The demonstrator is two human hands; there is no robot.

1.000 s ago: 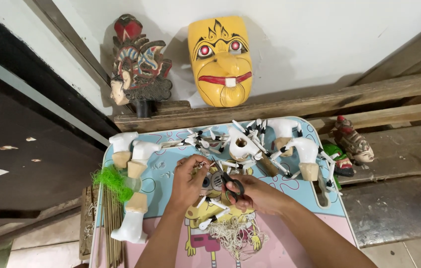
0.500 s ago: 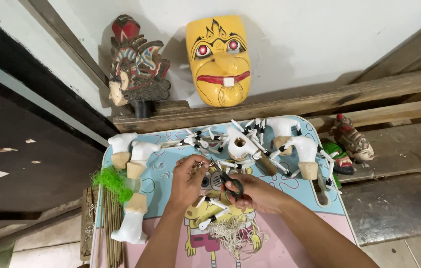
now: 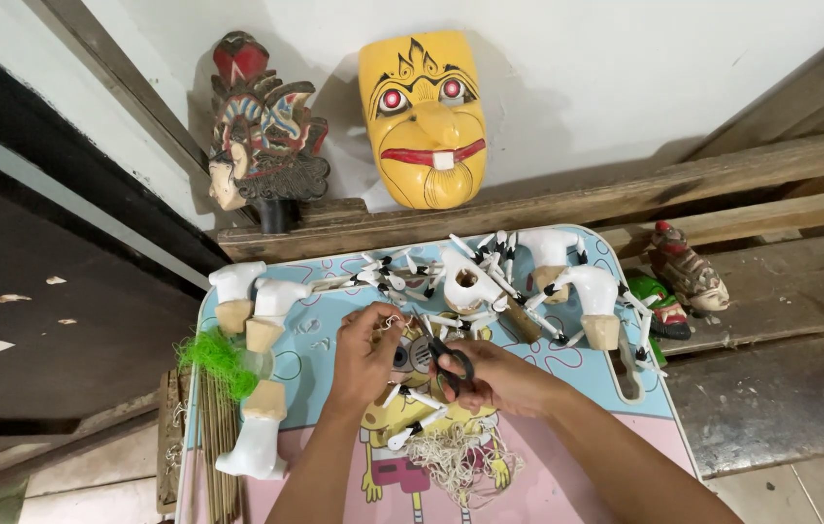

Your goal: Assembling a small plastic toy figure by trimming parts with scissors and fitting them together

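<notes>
Thread: a thin pale thread [image 3: 394, 321] is pinched in the fingertips of the left hand [image 3: 365, 354], just above the middle of the counter [image 3: 315, 335]; the left hand is closed on it.
Scissors: black-handled scissors [image 3: 451, 361] sit in the right hand [image 3: 499, 376], fingers through the loops and closed round them, blades pointing up toward the thread.
Step in hand: by the look of it, a trim of the thread at a small puppet piece held between the two hands; the piece itself is mostly hidden.
Next move: I judge it calls for the blades to meet the thread close to the pinch, with the left hand keeping it taut.
Below the hands: a tangle of off-white string [image 3: 451, 451] and a few loose white sticks with black ends lie on the counter.
Counter surface: light blue and pink, printed with a yellow cartoon figure [image 3: 388, 456] partly under the hands.
Upper counter: a heap of white puppet limbs [image 3: 490, 272] and white torso pieces with tan bases.
Left edge: more white and tan pieces [image 3: 255, 320], a tuft of green fibre [image 3: 216, 357], a bundle of thin sticks.
Wall ledge: a yellow mask [image 3: 425, 116] with red lips, and a dark carved head [image 3: 259, 146] with a red crest.
Right: two small painted heads [image 3: 689, 272] on the planks.
</notes>
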